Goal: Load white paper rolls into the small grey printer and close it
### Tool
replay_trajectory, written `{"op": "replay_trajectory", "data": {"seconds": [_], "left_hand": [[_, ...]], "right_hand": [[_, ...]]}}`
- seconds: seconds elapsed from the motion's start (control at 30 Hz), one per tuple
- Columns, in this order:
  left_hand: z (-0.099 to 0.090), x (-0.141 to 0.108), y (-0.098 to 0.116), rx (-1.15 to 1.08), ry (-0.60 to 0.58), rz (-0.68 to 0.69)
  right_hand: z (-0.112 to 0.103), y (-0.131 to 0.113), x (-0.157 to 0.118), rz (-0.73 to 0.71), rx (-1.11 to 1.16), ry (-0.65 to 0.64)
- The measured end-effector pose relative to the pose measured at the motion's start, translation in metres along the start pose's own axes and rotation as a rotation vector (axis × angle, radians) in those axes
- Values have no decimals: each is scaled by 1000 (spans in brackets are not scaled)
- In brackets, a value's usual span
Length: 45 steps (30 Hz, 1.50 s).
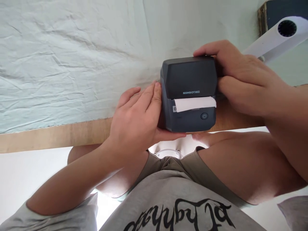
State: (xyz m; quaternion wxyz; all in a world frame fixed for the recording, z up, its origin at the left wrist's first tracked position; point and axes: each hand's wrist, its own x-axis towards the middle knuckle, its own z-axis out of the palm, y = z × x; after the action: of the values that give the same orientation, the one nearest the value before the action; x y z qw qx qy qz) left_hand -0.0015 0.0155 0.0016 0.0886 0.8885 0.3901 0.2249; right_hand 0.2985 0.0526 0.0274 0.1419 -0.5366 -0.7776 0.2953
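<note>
A dark label printer (pixel 190 75) marked NIIMBOT is at the table's front edge, its power button facing me. White label paper (pixel 194 104) sticks out of the slot below its lid and curls a little at the right end. My left hand (pixel 138 114) lies against the printer's left side, with the thumb along its lower front edge. On the other side, my right hand (pixel 240 77) grips the printer's right side, one finger at the back corner. The undersides of both hands' fingers are partly hidden by the printer.
A wrinkled pale green cloth (pixel 72 57) covers the table, whose wooden edge (pixel 55 136) runs along the front. At the back right are a white tube-shaped object (pixel 267 41) and a dark box (pixel 274 12). My legs are just below the edge.
</note>
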Motion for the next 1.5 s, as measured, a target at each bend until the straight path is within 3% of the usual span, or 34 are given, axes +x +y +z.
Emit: {"op": "replay_trajectory", "data": {"seconds": [0.13, 0.23, 0.43, 0.57, 1.03, 1.33, 1.5], "left_hand": [[4, -2, 1, 44, 22, -12], [0, -2, 4, 91, -38, -56], [-15, 8, 8, -91, -194, -165], [-17, 11, 12, -124, -208, -219], [-21, 17, 18, -98, -258, -247], [-21, 20, 23, -110, -257, -267], [-22, 20, 22, -104, -263, -267]], "right_hand": [[2, -3, 1, 75, 15, -20], [3, -8, 2, 169, 6, -18], [5, -13, 1, 227, 187, 101], [7, -13, 0, 225, 291, 109], [5, -7, -4, -20, 351, 167], [8, -35, -4, -83, 364, 497], [7, -33, 5, -89, 248, 500]]}}
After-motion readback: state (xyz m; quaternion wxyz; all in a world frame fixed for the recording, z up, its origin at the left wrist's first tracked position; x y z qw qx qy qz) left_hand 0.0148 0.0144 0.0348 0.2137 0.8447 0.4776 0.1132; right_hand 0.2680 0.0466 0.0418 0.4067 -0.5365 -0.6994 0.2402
